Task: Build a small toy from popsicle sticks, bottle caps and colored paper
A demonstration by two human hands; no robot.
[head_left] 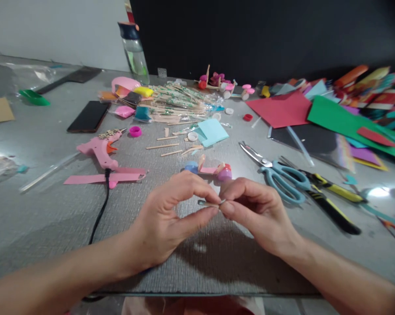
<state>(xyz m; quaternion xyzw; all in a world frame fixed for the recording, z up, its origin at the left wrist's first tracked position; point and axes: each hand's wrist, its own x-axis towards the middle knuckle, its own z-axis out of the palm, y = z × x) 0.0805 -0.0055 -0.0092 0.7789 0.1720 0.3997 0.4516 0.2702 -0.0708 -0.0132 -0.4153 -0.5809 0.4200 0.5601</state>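
Note:
Above the near middle of the table, my left hand (171, 214) and my right hand (263, 214) meet, thumbs and fingertips pinched together. Between them is a short thin strip (207, 204), pale with a blue-green edge; its exact kind is too small to tell, and its right end is hidden by my right fingers. Just beyond my hands sits a small craft model (209, 170) with a pink strip, wooden pieces and coloured bottle caps as wheels. My left hand partly covers its near side.
Left lies a pink glue gun (100, 148) with its black cord, beside pink paper strips (85, 179) and a phone (89, 116). Blue-handled scissors (284, 177) and yellow-black pliers (335, 210) lie right. Farther back are wooden sticks (177, 100), coloured sheets (279, 108) and a water bottle (134, 57).

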